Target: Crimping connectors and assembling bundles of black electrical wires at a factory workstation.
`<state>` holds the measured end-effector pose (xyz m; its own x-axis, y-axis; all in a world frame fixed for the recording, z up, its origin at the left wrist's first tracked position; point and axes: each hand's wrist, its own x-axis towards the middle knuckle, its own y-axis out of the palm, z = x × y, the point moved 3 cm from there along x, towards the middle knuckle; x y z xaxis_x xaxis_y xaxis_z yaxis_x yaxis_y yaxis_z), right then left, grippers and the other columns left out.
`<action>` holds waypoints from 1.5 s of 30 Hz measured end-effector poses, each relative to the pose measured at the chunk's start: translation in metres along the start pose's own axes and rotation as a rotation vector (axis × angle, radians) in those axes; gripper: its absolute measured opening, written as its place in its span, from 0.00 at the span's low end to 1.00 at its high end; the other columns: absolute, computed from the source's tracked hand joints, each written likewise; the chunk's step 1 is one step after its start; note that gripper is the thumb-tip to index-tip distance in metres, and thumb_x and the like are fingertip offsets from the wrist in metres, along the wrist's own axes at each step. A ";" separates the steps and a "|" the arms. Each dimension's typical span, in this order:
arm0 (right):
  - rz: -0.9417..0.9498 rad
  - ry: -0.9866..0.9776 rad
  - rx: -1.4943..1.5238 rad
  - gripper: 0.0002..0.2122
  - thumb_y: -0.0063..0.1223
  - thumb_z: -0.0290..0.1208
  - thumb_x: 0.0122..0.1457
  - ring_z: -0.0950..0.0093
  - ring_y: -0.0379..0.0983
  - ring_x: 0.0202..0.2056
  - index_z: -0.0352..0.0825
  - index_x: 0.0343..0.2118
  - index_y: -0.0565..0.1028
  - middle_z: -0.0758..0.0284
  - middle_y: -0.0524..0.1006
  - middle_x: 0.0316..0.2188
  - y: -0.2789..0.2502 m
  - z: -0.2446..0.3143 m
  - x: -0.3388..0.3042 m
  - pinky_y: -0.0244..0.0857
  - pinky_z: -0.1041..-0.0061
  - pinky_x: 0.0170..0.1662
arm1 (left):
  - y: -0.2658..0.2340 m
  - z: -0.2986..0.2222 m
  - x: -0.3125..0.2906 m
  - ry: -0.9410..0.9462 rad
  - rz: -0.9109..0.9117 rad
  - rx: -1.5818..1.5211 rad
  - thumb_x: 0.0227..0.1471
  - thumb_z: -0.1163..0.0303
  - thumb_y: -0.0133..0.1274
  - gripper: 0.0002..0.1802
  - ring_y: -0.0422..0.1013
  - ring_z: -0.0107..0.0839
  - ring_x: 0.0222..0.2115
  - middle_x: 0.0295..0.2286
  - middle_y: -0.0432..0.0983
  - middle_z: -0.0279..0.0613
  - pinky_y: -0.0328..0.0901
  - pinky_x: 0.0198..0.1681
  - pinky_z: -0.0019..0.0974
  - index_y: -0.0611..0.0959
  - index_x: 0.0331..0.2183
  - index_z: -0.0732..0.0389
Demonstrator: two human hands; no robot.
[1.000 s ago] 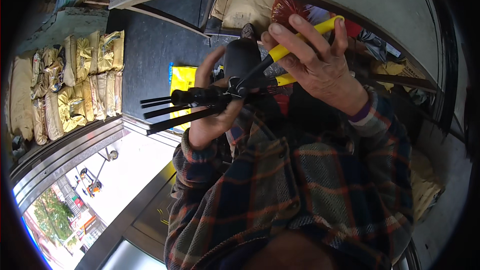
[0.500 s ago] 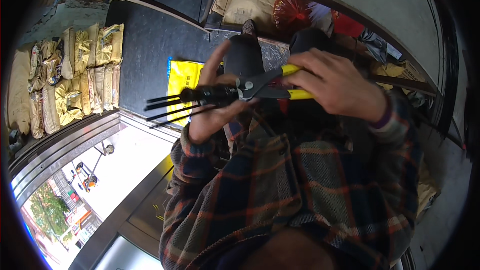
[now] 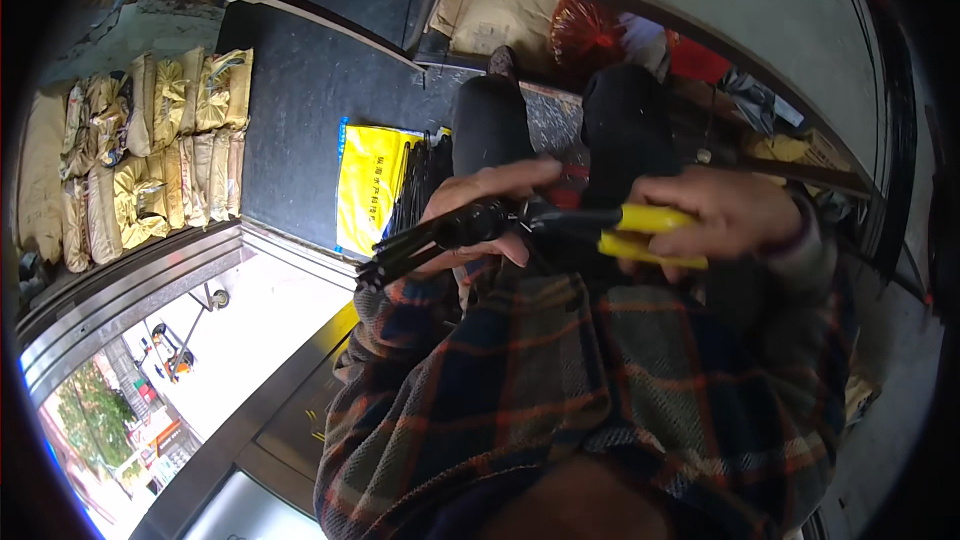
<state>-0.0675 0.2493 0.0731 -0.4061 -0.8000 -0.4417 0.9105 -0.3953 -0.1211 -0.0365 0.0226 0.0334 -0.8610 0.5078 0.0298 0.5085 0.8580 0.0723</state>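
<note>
- Yellow-handled pliers shifted lower, closer to shut than before; now right of the yellow bag.
- Right hand: gripping them.
- Left hand: holding black rods, nearer the bag.
- Squeezing step, apparently; calls for steady rods.

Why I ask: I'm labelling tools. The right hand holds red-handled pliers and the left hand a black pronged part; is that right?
Not quite: the head view shows yellow handles on the pliers. The right hand holds them, and the left hand the black pronged part.
</note>
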 end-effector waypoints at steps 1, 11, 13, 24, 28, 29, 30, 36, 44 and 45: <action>0.391 0.293 0.655 0.26 0.58 0.37 0.46 0.71 0.73 0.28 0.30 0.45 0.62 0.61 0.71 0.39 0.002 -0.008 -0.003 0.68 0.74 0.30 | 0.001 0.001 0.001 0.000 0.006 -0.001 0.32 0.45 0.59 0.40 0.67 0.30 0.32 0.33 0.70 0.42 0.61 0.38 0.33 0.72 0.40 0.69; -0.574 -0.345 -0.991 0.14 0.50 0.23 0.43 0.65 0.65 0.41 0.31 0.37 0.71 0.61 0.64 0.39 0.010 0.012 0.007 0.61 0.69 0.44 | -0.001 0.011 -0.006 0.123 -0.266 0.057 0.40 0.56 0.58 0.29 0.65 0.31 0.37 0.38 0.67 0.43 0.58 0.42 0.31 0.71 0.40 0.68; -0.635 -0.452 -1.192 0.12 0.49 0.22 0.44 0.65 0.64 0.41 0.31 0.35 0.71 0.61 0.64 0.38 0.003 0.030 0.008 0.60 0.67 0.44 | -0.001 0.014 -0.006 0.166 -0.291 0.116 0.43 0.60 0.57 0.26 0.64 0.30 0.36 0.37 0.67 0.42 0.58 0.42 0.30 0.71 0.39 0.69; -0.856 -0.460 -0.849 0.16 0.56 0.20 0.35 0.67 0.69 0.33 0.34 0.33 0.74 0.61 0.68 0.34 0.027 -0.006 0.027 0.65 0.73 0.33 | -0.009 0.018 0.005 0.243 -0.454 -0.058 0.52 0.47 0.38 0.32 0.64 0.25 0.34 0.36 0.68 0.43 0.59 0.39 0.28 0.71 0.40 0.70; -0.191 -0.248 -0.503 0.08 0.54 0.25 0.48 0.67 0.72 0.31 0.32 0.32 0.71 0.58 0.70 0.32 -0.008 0.022 0.008 0.66 0.75 0.32 | -0.002 0.002 0.009 0.084 -0.424 -0.080 0.47 0.35 0.29 0.44 0.65 0.22 0.28 0.30 0.70 0.41 0.60 0.34 0.26 0.72 0.39 0.71; -0.167 -0.253 -0.521 0.08 0.54 0.25 0.48 0.67 0.72 0.31 0.32 0.32 0.71 0.58 0.70 0.32 -0.011 0.022 0.008 0.66 0.75 0.32 | -0.003 0.002 0.008 0.018 -0.416 -0.069 0.42 0.28 0.27 0.51 0.65 0.22 0.26 0.27 0.70 0.40 0.61 0.33 0.24 0.72 0.38 0.72; 0.040 -0.105 -0.036 0.08 0.52 0.29 0.50 0.68 0.73 0.29 0.30 0.31 0.70 0.58 0.71 0.30 -0.010 0.012 0.010 0.66 0.76 0.31 | -0.004 -0.007 0.010 0.045 -0.387 -0.014 0.43 0.29 0.27 0.50 0.66 0.24 0.27 0.26 0.71 0.41 0.62 0.34 0.26 0.73 0.37 0.72; 0.262 -0.261 0.968 0.20 0.47 0.50 0.52 0.70 0.70 0.18 0.35 0.28 0.60 0.56 0.71 0.22 0.062 -0.026 0.051 0.64 0.78 0.20 | -0.015 0.007 0.018 0.094 -0.397 -0.158 0.47 0.33 0.26 0.45 0.69 0.28 0.30 0.29 0.72 0.44 0.62 0.36 0.30 0.73 0.34 0.71; -0.245 -0.350 0.538 0.14 0.43 0.24 0.56 0.76 0.69 0.22 0.33 0.43 0.55 0.60 0.70 0.27 0.060 -0.025 0.070 0.65 0.80 0.27 | -0.020 0.006 0.002 0.054 -0.580 -0.257 0.47 0.35 0.31 0.42 0.67 0.27 0.27 0.27 0.71 0.43 0.62 0.32 0.29 0.71 0.37 0.69; -0.254 -0.346 0.544 0.14 0.43 0.24 0.56 0.76 0.69 0.22 0.33 0.43 0.55 0.60 0.70 0.27 0.046 -0.023 0.067 0.65 0.80 0.27 | -0.019 0.003 0.002 0.042 -0.554 -0.263 0.47 0.35 0.32 0.42 0.67 0.26 0.26 0.26 0.70 0.42 0.62 0.31 0.28 0.70 0.38 0.70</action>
<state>-0.0510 0.1877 0.0172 -0.6851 -0.7152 -0.1384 0.6525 -0.6869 0.3199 -0.0479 0.0073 0.0290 -0.9989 -0.0167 -0.0435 -0.0302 0.9428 0.3319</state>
